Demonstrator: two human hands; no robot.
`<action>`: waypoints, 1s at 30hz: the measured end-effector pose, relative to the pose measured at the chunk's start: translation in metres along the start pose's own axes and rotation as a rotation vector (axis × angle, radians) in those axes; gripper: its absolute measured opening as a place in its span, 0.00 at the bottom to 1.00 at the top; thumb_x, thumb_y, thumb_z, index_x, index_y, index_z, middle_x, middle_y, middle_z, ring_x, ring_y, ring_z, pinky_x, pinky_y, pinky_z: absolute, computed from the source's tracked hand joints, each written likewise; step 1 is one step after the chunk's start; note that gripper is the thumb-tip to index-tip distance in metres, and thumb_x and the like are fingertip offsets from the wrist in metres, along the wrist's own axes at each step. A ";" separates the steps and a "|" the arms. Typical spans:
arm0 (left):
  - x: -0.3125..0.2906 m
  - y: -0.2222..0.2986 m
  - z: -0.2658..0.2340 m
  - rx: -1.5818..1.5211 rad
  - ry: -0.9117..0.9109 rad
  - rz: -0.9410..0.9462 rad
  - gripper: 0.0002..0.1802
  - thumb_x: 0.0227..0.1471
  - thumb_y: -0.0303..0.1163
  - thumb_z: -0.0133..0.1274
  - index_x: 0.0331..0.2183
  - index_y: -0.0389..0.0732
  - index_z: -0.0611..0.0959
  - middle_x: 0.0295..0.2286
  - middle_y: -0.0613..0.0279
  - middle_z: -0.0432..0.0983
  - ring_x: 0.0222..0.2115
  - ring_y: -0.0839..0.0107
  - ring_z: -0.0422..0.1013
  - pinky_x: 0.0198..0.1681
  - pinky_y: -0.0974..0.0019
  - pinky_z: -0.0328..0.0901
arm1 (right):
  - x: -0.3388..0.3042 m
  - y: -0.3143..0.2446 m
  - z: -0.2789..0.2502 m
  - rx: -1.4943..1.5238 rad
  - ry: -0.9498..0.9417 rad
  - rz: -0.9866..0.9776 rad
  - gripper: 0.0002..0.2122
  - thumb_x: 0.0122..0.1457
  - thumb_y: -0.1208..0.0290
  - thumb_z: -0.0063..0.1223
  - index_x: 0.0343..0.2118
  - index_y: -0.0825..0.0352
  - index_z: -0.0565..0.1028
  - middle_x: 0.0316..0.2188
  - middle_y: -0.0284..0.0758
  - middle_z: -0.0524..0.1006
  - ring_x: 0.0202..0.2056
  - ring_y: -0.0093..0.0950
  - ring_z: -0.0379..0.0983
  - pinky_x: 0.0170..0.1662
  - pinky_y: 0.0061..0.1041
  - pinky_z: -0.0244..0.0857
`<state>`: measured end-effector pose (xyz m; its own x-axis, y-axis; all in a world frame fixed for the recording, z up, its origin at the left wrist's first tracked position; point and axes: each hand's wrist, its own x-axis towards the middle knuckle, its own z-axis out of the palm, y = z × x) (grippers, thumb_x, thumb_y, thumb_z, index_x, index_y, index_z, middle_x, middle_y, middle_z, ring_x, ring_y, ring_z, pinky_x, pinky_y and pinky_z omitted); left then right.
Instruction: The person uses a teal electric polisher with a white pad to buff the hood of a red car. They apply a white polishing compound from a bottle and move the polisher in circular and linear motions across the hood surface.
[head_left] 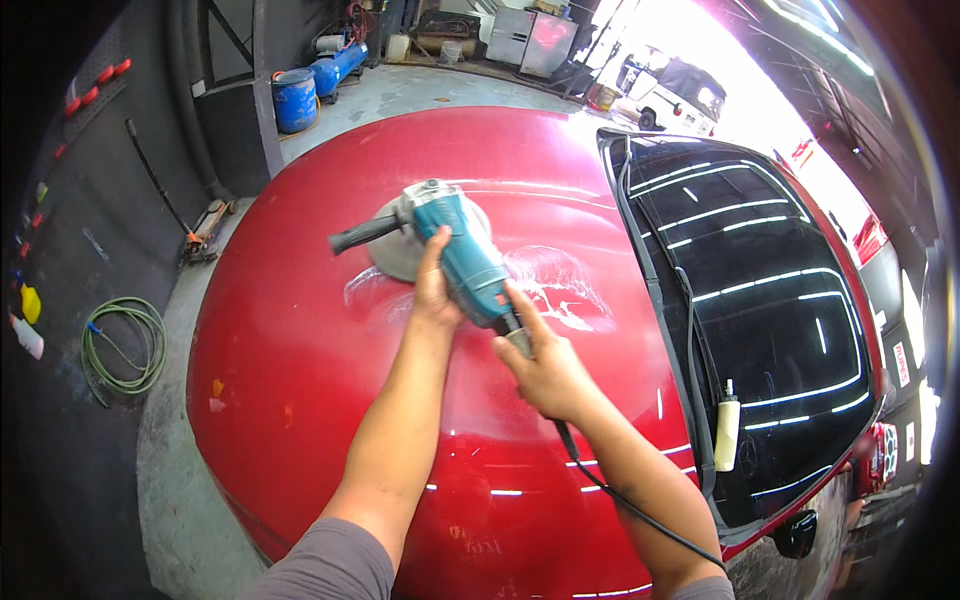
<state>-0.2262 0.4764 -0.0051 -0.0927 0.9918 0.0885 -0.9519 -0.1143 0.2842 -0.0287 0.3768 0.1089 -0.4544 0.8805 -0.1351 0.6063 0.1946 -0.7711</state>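
A teal angle polisher (466,248) lies over the middle of the red car hood (310,380), its round pale pad (398,258) down at the paint. My left hand (436,290) grips the tool's body from its near side. Around the rear end, where the black cord (640,512) comes out, my right hand (548,368) is closed. The black side handle (364,235) sticks out to the left with no hand on it. Whitish compound smears (560,290) mark the hood right of the tool, and fainter ones show beside the pad.
At the right is the dark windshield (770,330) with wipers; a cream-coloured bottle (727,435) rests at its base. The cord runs under my right forearm. A green coiled hose (125,345) hangs on the left wall. A floor jack (207,230) and blue drum (295,100) stand beyond the hood.
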 end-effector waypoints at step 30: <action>-0.100 -0.123 0.066 0.139 -0.037 -0.534 0.34 0.61 0.54 0.64 0.55 0.36 0.77 0.40 0.50 0.83 0.39 0.57 0.84 0.44 0.51 0.82 | -0.194 0.045 0.011 0.936 0.124 0.215 0.57 0.64 0.82 0.59 0.80 0.46 0.24 0.33 0.35 0.75 0.20 0.22 0.72 0.21 0.26 0.71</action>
<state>-0.0808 0.3870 0.0138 0.4052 0.9116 -0.0697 -0.8159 0.3950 0.4223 0.0789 0.2101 0.0936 -0.2898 0.9067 -0.3063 -0.1207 -0.3521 -0.9281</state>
